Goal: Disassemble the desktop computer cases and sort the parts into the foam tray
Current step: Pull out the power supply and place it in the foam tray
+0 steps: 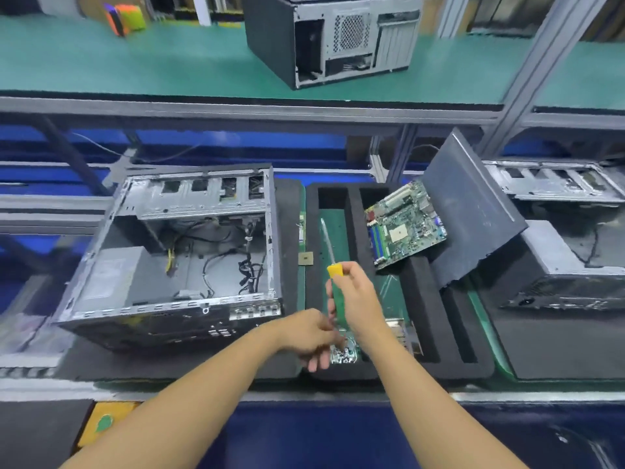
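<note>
Green-handled screwdriver (336,289) gripped upright by right hand (362,299); left hand (307,333) pinching metal part (345,352) in foam tray (419,299); unscrewing apparently underway; next: tip seated squarely.

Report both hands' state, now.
Left hand: at the small silvery metal part; grip cannot be told.
Right hand: holding the green-and-yellow-handled screwdriver.

Single head view, forward-down, close over foam tray (419,299).
</note>
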`<state>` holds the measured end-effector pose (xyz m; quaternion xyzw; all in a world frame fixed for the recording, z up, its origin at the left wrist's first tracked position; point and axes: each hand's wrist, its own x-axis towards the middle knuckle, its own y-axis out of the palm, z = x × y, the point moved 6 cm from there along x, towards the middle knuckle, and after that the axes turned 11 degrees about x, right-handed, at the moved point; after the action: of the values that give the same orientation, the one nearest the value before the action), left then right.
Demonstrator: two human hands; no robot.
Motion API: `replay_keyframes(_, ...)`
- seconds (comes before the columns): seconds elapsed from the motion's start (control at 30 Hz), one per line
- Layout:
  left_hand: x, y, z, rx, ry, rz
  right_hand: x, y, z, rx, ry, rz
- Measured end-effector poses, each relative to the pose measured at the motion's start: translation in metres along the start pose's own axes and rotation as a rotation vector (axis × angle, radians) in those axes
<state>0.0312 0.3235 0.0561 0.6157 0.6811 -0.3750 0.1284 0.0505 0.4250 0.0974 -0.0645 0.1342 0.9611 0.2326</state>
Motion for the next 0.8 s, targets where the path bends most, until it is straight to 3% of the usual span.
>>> replay_keyframes(0.07, -0.038, -0.011, -0.005, 0.035, 0.032, 0.107, 0.003, 0.038, 0.01, 0.083, 0.011, 0.099)
replay_keyframes(0.13, -0.081, -0.035, -0.001, 0.036, 0.07, 0.102, 0.007, 0.076, 0.024, 0.089, -0.014, 0.205)
replay_keyframes(0.2, -0.124, -0.081, 0.013, -0.027, 0.081, -0.111, 0.013, 0.115, 0.038, -0.006, -0.03, 0.31)
replay_keyframes(0.27, -0.169, -0.14, 0.043, -0.021, 0.017, -0.498, 0.022, 0.15, 0.04, -0.204, 0.046, 0.4)
replay_keyframes(0.33, -0.213, -0.193, 0.082, 0.231, -0.13, -0.806, 0.034, 0.18, 0.03, -0.438, 0.155, 0.473)
replay_keyframes(0.37, -0.228, -0.212, 0.105, 0.414, -0.233, -0.823, 0.042, 0.194, 0.024, -0.571, 0.176, 0.499)
replay_keyframes(0.47, -0.24, -0.232, 0.172, 0.743, -0.521, -0.488, 0.071, 0.229, -0.002, -1.009, 0.153, 0.525)
replay_keyframes(0.53, -0.236, -0.234, 0.195, 0.821, -0.563, -0.31, 0.092, 0.244, -0.024, -1.262, 0.172, 0.523)
replay_keyframes(0.7, -0.22, -0.241, 0.215, 0.964, -0.427, -0.246, 0.138, 0.254, -0.083, -1.528, 0.341, 0.433)
replay_keyframes(0.8, -0.219, -0.226, 0.233, 0.916, -0.395, -0.189, 0.149, 0.256, -0.114, -1.672, 0.427, 0.473)
